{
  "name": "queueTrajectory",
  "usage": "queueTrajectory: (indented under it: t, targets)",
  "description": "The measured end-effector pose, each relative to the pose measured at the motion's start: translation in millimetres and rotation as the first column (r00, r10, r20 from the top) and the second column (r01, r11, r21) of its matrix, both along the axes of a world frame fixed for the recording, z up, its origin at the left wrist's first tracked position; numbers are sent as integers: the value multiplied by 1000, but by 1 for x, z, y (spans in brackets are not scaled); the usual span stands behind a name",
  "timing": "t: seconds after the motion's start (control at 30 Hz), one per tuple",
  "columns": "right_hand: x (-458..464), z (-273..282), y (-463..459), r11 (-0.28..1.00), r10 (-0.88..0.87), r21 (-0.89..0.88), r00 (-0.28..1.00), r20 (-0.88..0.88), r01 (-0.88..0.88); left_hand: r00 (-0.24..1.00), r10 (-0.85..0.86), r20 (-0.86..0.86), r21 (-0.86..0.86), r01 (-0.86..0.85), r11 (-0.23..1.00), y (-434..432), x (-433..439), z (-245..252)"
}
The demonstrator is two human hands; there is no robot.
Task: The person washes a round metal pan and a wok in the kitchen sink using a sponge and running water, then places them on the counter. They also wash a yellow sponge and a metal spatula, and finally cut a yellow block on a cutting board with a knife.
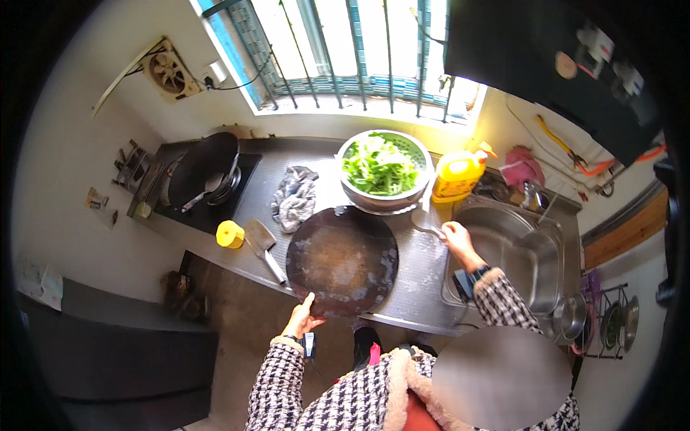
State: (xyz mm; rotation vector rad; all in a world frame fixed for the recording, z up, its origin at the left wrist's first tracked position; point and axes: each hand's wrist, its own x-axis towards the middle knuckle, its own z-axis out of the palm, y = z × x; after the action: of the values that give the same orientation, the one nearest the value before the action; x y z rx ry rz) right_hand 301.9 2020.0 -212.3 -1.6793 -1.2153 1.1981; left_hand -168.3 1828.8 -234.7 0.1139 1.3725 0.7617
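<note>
My left hand (305,319) grips the near left rim of a round, dark cutting board (342,261), which lies at the counter's front edge and juts slightly over it. At the sink's left rim, my right hand (459,242) holds the end of a pale utensil, perhaps a ladle (426,222); its exact kind is unclear. Behind the board stands a colander (426,161) of chopped leafy greens (381,168), set in a metal basin. A cleaver (264,245) lies left of the board, beside a yellow object (230,234). A crumpled grey cloth (295,198) rests behind them.
At the left, a black wok (204,167) tilts on the cooktop (245,178). A yellow jug (458,175) stands between the colander and the steel sink (517,253). A knife holder (133,167) is by the left wall. Steel bowls (570,318) sit right of the sink.
</note>
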Motion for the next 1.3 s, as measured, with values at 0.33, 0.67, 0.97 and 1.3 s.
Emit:
queueTrajectory:
  t: [0.33,0.67,0.97,1.3]
  targets:
    - [-65,-44,97,912,-377,-316,841,-388,263,966,-203,160,-17,209,978,-23,32,11]
    - [-34,-32,95,856,-513,-230,811,-280,462,970,-87,-225,-78,71,994,8,4,21]
    - [-99,-4,-36,837,109,-547,977,184,10,787,-473,-396,-235,411,881,45,-21,49]
    - [-186,13,-72,843,248,-516,960,127,-150,666,-341,-663,-232,251,940,69,-40,56]
